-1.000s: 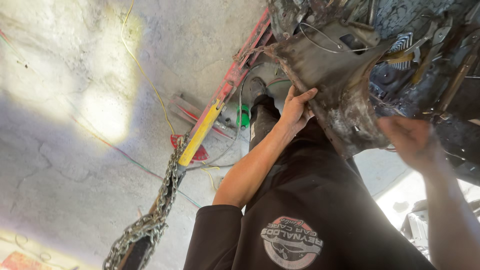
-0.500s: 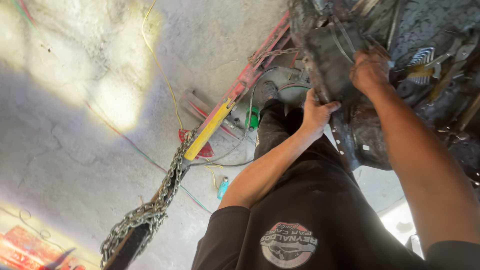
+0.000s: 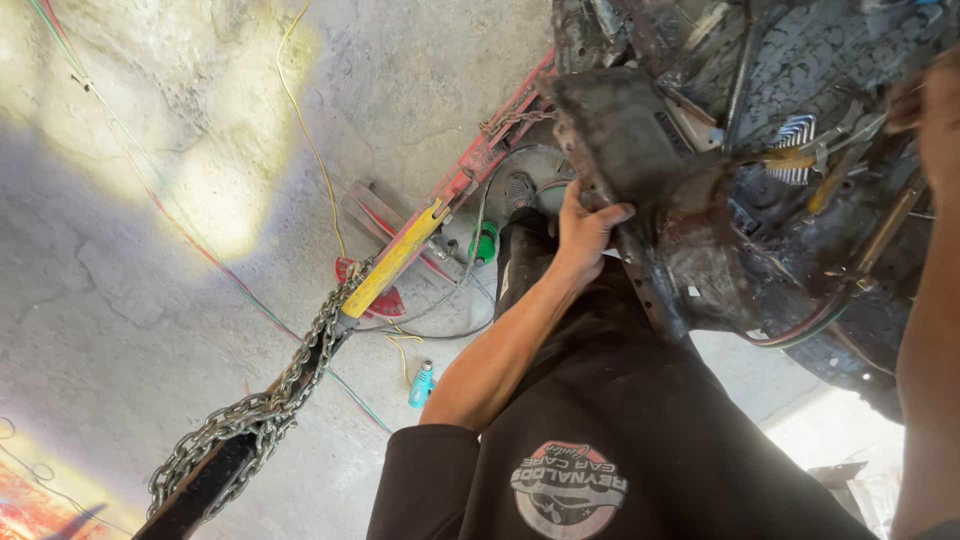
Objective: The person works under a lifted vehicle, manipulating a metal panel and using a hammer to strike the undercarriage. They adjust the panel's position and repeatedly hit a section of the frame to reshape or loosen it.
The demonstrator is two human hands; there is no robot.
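A greasy, dark metal housing [image 3: 640, 150] hangs in front of me, joined to a grimy engine assembly [image 3: 800, 240] full of hoses and brackets. My left hand [image 3: 585, 232] grips the housing's lower left edge, fingers curled over the rim, the bare forearm reaching up from my black shirt. My right hand [image 3: 925, 100] is at the far right edge, partly cut off, beside thin metal brackets [image 3: 830, 145] on the engine. Whether it holds anything is hidden.
A heavy steel chain [image 3: 260, 410] wraps a red and yellow hoist beam [image 3: 400, 255] running diagonally over the cracked concrete floor [image 3: 150, 250]. A green object [image 3: 485, 240], a small teal bottle [image 3: 421, 385] and loose coloured wires [image 3: 310, 150] lie below.
My right hand has left the top of the housing and moved to the far right. My left hand has stayed on the housing's edge. The view has shifted slightly.
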